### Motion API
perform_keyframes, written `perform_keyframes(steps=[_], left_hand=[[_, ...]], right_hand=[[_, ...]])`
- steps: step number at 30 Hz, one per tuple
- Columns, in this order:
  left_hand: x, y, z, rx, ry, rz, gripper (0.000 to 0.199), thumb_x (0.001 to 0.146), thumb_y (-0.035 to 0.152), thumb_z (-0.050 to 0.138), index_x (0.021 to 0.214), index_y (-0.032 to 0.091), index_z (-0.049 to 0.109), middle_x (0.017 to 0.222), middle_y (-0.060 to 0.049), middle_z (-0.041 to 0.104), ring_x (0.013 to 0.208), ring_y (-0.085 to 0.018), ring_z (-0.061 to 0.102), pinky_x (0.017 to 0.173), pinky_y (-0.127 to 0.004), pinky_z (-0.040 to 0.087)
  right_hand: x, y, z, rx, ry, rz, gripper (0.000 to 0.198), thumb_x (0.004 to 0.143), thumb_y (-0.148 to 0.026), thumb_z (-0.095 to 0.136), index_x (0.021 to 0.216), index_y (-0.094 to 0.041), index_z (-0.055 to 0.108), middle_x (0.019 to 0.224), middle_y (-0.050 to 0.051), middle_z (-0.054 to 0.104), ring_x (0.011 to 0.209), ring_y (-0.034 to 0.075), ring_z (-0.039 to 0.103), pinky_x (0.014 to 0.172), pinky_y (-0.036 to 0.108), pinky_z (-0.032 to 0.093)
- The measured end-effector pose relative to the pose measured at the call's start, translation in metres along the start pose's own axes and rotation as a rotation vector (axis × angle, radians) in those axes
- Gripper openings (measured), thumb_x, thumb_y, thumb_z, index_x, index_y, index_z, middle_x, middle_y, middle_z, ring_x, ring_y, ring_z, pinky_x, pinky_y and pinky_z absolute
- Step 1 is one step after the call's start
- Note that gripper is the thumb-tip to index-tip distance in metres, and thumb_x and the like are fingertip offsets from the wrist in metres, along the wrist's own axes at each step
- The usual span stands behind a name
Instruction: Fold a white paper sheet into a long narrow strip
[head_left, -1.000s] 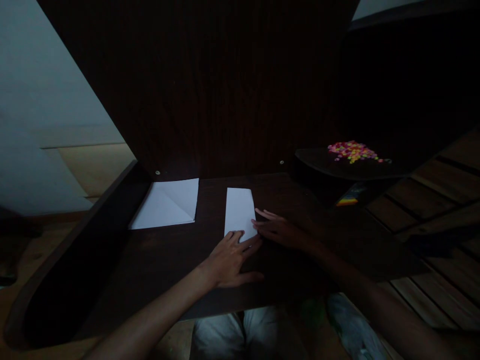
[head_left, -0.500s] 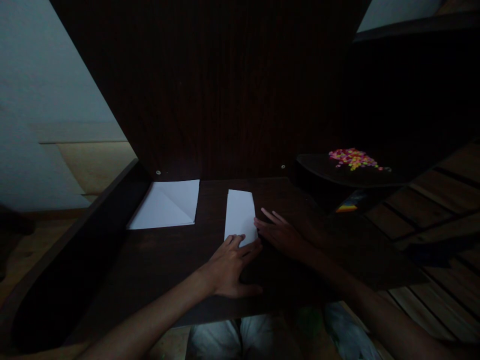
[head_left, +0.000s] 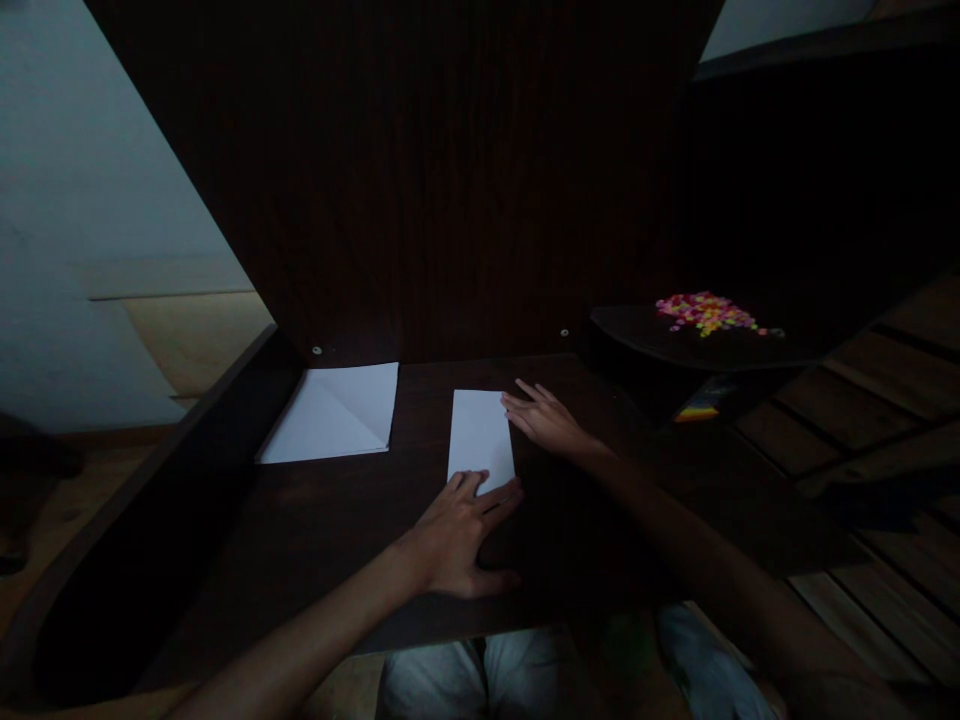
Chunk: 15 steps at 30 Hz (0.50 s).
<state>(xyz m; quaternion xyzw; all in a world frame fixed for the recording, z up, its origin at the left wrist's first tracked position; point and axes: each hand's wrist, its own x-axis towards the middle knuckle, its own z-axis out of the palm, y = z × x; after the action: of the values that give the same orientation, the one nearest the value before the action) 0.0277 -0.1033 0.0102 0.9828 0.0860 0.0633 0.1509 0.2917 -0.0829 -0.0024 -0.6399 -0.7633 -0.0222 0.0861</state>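
A narrow folded strip of white paper (head_left: 480, 435) lies on the dark wooden desk (head_left: 330, 520). My left hand (head_left: 457, 530) lies flat with its fingertips pressing the strip's near end. My right hand (head_left: 544, 418) rests flat, fingers spread, against the strip's far right edge. Neither hand grips anything. A second white sheet (head_left: 335, 412), with a diagonal crease, lies flat to the left near the desk's back panel.
A dark upright back panel (head_left: 450, 180) closes off the desk's far side. A raised dark shelf (head_left: 675, 345) at the right carries a heap of small colourful beads (head_left: 706, 310). A rainbow-striped item (head_left: 697, 412) sits under it. Wooden floorboards run at the right.
My right hand has slid away from me along the strip's right edge, from its near end to its far end. My left hand has stayed on the near end.
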Motion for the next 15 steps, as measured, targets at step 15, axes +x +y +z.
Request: perform_keyframes(steps=[15], left_hand=[[0.001, 0.002, -0.002, 0.003, -0.036, -0.03, 0.095, 0.074, 0.065, 0.062, 0.151, 0.021, 0.028, 0.153, -0.01, 0.037, 0.126, -0.045, 0.039, 0.102, -0.058, 0.032]], right_hand=[[0.012, 0.01, -0.018, 0.199, -0.311, 0.084, 0.114, 0.061, -0.08, 0.065, 0.152, -0.02, 0.028, 0.159, 0.008, 0.02, 0.147, 0.04, 0.001, 0.118, 0.058, 0.009]])
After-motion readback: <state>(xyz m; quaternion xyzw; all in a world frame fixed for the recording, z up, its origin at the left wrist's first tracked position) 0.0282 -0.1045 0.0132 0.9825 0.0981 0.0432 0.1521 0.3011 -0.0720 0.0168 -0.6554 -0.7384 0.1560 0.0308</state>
